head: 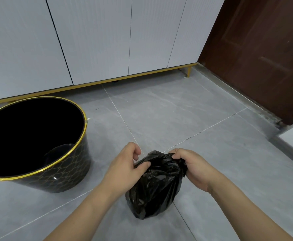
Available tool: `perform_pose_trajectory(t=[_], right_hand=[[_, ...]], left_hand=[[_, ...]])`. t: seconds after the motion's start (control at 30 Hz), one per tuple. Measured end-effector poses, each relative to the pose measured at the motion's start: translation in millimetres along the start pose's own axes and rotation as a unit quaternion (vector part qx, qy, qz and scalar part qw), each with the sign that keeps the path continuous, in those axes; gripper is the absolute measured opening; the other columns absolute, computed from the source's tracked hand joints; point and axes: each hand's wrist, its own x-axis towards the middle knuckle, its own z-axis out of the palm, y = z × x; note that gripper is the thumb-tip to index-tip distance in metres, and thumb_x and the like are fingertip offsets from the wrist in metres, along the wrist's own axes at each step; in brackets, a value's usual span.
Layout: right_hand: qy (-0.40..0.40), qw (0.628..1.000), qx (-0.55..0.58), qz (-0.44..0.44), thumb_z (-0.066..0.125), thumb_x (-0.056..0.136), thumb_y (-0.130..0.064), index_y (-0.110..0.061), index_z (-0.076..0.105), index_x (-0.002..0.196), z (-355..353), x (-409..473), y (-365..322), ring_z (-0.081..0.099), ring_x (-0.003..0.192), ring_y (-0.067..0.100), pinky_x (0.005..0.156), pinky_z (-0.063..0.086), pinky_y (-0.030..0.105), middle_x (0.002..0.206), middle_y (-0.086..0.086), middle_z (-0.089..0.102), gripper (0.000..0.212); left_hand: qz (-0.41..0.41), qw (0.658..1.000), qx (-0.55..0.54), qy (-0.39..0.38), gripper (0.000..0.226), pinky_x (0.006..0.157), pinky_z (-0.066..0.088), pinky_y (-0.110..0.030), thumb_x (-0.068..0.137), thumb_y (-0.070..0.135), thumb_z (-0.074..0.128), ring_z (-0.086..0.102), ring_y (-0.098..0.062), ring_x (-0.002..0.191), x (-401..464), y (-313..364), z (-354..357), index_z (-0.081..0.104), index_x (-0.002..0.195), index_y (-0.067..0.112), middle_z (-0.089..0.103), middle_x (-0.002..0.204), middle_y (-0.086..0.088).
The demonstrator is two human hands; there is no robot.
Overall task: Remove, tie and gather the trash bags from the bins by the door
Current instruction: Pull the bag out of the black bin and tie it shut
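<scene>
Black gold-rimmed bin beside bag

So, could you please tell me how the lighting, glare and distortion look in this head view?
Head view: soft, even light with faint shadows; the cabinet lines bow from wide-angle distortion; the bin interior is nearly black; small glints on the trash bag held by the left hand and right hand; focus looks sharp.

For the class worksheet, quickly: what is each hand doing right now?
Left hand: pinches the black trash bag near its top.
Right hand: grips the bag's gathered top.
</scene>
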Motion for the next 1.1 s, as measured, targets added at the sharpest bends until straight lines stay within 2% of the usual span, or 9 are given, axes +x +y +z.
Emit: perform_pose_trajectory(t=[0.17,0.27,0.43,0.53,0.67,0.83,0.93,1.0,1.1], right_hand=[[0.0,0.999,-0.034,-0.008,0.046,0.079,-0.026,-0.011,0.059,0.078,3.3,3.2,0.5,0.048,0.056,0.011,0.055,0.033,0.029,0.065,0.0,0.054,0.021],[0.009,0.999,-0.052,-0.007,0.047,0.074,-0.028,-0.011,0.057,0.082,6.7,3.0,-1.5,0.049,0.054,0.009,0.054,0.036,0.028,0.067,-0.002,0.054,0.022],[0.05,0.993,-0.1,-0.028,0.047,0.078,-0.033,-0.012,0.05,0.08,3.0,-0.1,-7.1,0.044,0.055,0.006,0.053,0.038,0.019,0.074,-0.003,0.045,0.021],[0.105,0.982,-0.145,-0.058,0.047,0.084,-0.04,-0.013,0.048,0.076,-1.4,1.1,-3.6,0.044,0.067,0.01,0.067,0.036,0.026,0.081,0.0,0.044,0.029],[0.127,0.961,-0.22,-0.112,0.045,0.094,-0.024,-0.006,0.054,0.07,2.9,5.6,3.2,0.052,0.083,0.014,0.074,0.04,0.027,0.086,-0.002,0.05,0.032],[0.188,0.882,-0.356,-0.243,0.035,0.098,-0.046,-0.024,0.05,0.086,0.9,10.2,9.4,0.053,0.082,0.013,0.073,0.041,0.029,0.079,-0.009,0.055,0.029],[0.189,0.834,-0.451,-0.255,0.022,0.094,-0.06,-0.022,0.044,0.082,-9.7,14.9,18.2,0.049,0.075,0.013,0.069,0.034,0.028,0.073,-0.007,0.052,0.045],[0.168,0.791,-0.525,-0.265,0.016,0.092,-0.064,-0.021,0.041,0.077,-19.6,18.1,25.6,0.047,0.069,0.014,0.068,0.033,0.029,0.068,-0.01,0.048,0.052],[0.137,0.719,-0.618,-0.287,0.007,0.093,-0.065,-0.023,0.038,0.071,-34.9,18.1,35.3,0.045,0.061,0.018,0.063,0.038,0.031,0.063,-0.013,0.041,0.057]], left_hand=[[0.128,0.992,0.01,-0.003,0.02,0.083,0.04,-0.02,0.081,0.041,0.065,0.047,-0.001,0.1,-10.1,12.2,6.0,0.062,0.1,0.036,0.046,0.098,0.022],[0.098,0.994,0.038,0.019,0.016,0.09,0.038,-0.022,0.082,0.04,0.065,0.045,-0.006,0.103,-8.2,20.4,18.8,0.069,0.096,0.032,0.045,0.096,0.02],[-0.043,0.989,-0.139,0.0,0.017,0.074,0.039,-0.02,0.082,0.019,0.058,0.053,-0.009,0.085,-3.6,38.7,15.4,0.059,0.066,0.024,0.051,0.09,0.012],[-0.251,0.93,-0.266,-0.026,0.022,0.059,0.04,-0.023,0.088,0.008,0.049,0.048,-0.013,0.06,7.2,49.2,-1.1,0.054,0.067,0.012,0.053,0.083,-0.005],[-0.324,0.834,-0.438,-0.086,0.019,0.052,0.037,-0.026,0.089,0.021,0.04,0.047,-0.017,0.059,-0.7,55.9,-18.0,0.054,0.093,0.009,0.055,0.086,-0.012],[-0.344,0.733,-0.587,-0.026,0.031,0.09,0.05,-0.041,0.097,0.015,0.032,0.061,-0.032,0.098,-2.3,45.4,-27.7,0.056,0.108,0.0,0.064,0.108,-0.022],[-0.355,0.694,-0.626,-0.009,0.03,0.09,0.05,-0.044,0.1,0.01,0.03,0.059,-0.036,0.103,-5.3,36.8,-32.2,0.053,0.114,-0.003,0.058,0.113,-0.027],[-0.363,0.694,-0.621,0.004,0.027,0.089,0.05,-0.045,0.099,0.007,0.031,0.06,-0.035,0.099,-6.5,32.9,-37.8,0.054,0.11,-0.004,0.059,0.108,-0.026],[-0.373,0.743,-0.555,0.035,0.021,0.077,0.052,-0.041,0.095,0.009,0.038,0.062,-0.031,0.077,-8.6,26.5,-42.1,0.056,0.087,0.001,0.061,0.082,-0.019]])
